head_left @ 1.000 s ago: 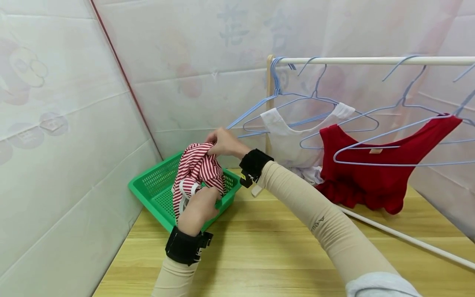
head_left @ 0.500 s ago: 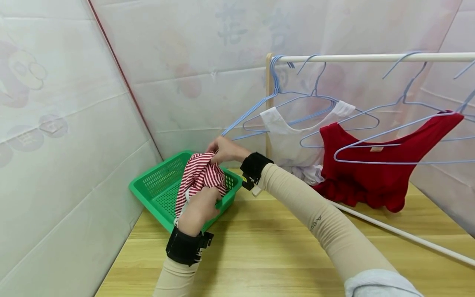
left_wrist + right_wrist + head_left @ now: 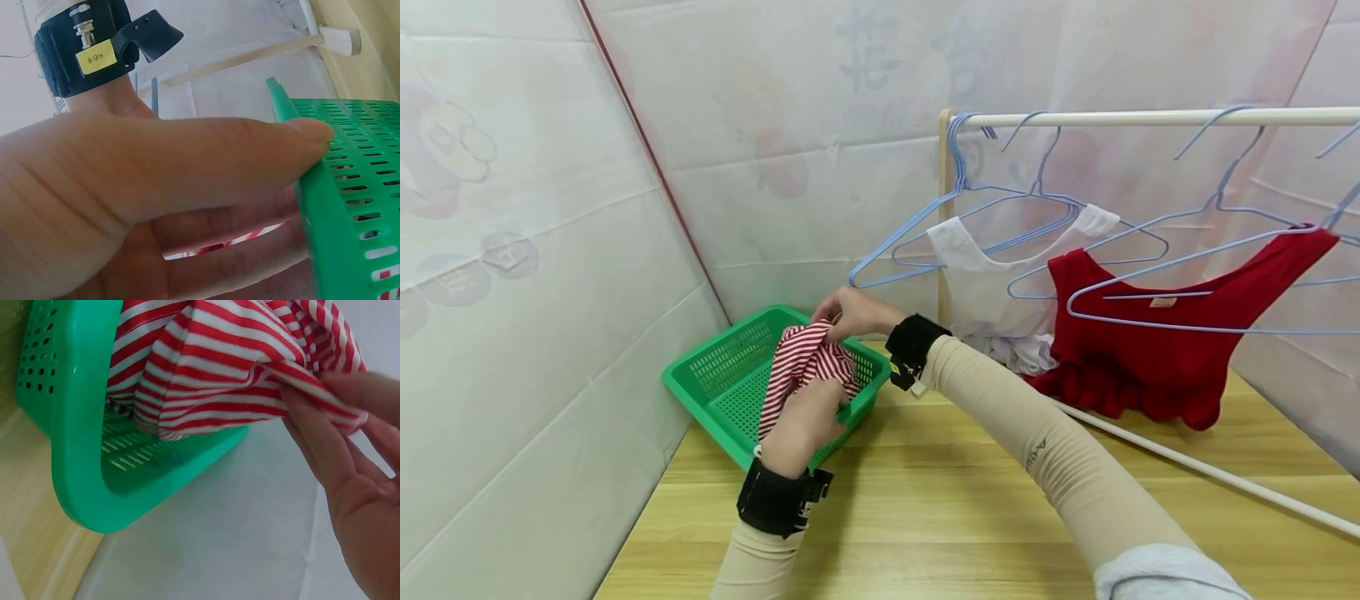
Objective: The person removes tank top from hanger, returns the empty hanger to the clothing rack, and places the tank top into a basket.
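Note:
A red-and-white striped garment [image 3: 801,358] lies bunched in a green plastic basket [image 3: 700,408]. At the basket's back right, my right hand [image 3: 856,313] pinches a fold of the garment. The right wrist view shows that fold [image 3: 319,400] between thumb and fingers, with the rest of the cloth drooping over the basket floor. My left hand [image 3: 805,421] grips the basket's near right rim. In the left wrist view its thumb lies along the outside of the rim [image 3: 312,206] and its fingers are on the inner side, partly hidden.
Right of the basket stands a rack with a white rail [image 3: 1120,119] and blue hangers [image 3: 898,237]. A white top [image 3: 992,287] and a red top [image 3: 1150,358] hang there. A white pole [image 3: 1202,471] runs low across the wooden table [image 3: 925,517].
My right hand has moved down a little, and the striped garment sinks lower and looks smaller in the basket. My left hand stays on the rim.

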A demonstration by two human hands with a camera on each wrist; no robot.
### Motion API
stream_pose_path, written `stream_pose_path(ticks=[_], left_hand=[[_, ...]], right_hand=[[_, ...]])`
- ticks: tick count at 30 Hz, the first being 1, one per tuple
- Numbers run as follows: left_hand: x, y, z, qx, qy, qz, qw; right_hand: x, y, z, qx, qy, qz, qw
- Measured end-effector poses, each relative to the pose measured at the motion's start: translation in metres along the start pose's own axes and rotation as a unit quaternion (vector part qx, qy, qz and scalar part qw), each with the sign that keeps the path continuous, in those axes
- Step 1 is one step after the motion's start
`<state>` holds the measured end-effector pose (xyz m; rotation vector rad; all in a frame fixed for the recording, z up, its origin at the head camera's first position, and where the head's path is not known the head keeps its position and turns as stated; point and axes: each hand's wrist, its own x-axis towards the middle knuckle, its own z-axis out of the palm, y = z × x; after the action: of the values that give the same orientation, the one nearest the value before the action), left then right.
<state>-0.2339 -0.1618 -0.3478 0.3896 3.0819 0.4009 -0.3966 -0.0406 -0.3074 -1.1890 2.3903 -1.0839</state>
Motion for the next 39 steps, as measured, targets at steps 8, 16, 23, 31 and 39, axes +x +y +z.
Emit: stream_pose_path(ticks=[8,16,23,31,39], left_hand=[[-0.001,0.000,0.000,-0.010,0.004,0.010,0.9999],[-0.002,0.000,0.000,-0.013,0.002,0.011,0.9998],[-0.003,0.001,-0.001,-0.013,0.008,0.017,0.9997],[-0.004,0.001,-0.001,-0.011,0.005,0.014,0.9998],[-0.003,0.001,0.000,-0.010,0.014,0.017,0.9997]], right_hand=[[-0.009,-0.007,-0.004,0.026,-0.046,0.035,0.9980],[-0.020,-0.005,-0.010,0.016,-0.056,0.051,0.9970],[-0.030,0.000,-0.015,0.011,-0.064,0.054,0.9964],[-0.046,0.005,-0.018,0.003,-0.075,0.061,0.9953],[-0.065,0.012,-0.018,-0.011,-0.073,0.038,0.9966]])
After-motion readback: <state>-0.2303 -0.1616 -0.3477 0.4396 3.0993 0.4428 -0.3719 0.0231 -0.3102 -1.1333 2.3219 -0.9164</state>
